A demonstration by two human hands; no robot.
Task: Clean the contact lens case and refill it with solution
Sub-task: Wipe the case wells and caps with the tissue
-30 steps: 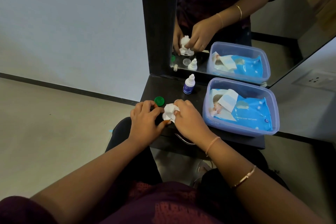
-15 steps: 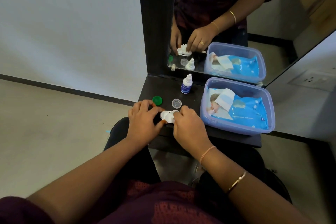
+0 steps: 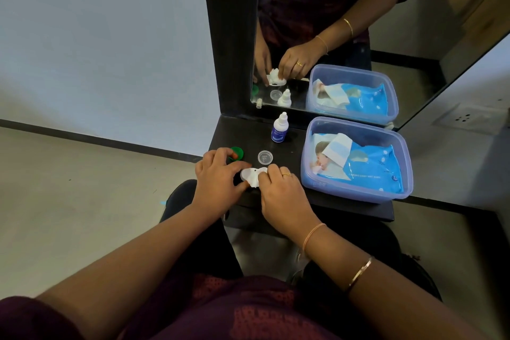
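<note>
My left hand (image 3: 218,176) pins the lens case (image 3: 248,174) steady; my right hand (image 3: 278,190) pinches a wipe (image 3: 255,182) into its well.

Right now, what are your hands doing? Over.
Left hand steadying lens case. Right hand wiping it with tissue. Both caps off. Nothing blocking.

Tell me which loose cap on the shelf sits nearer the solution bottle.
The clear cap, lying apart between the hands and the bottle; the green cap sits farther left.
</note>
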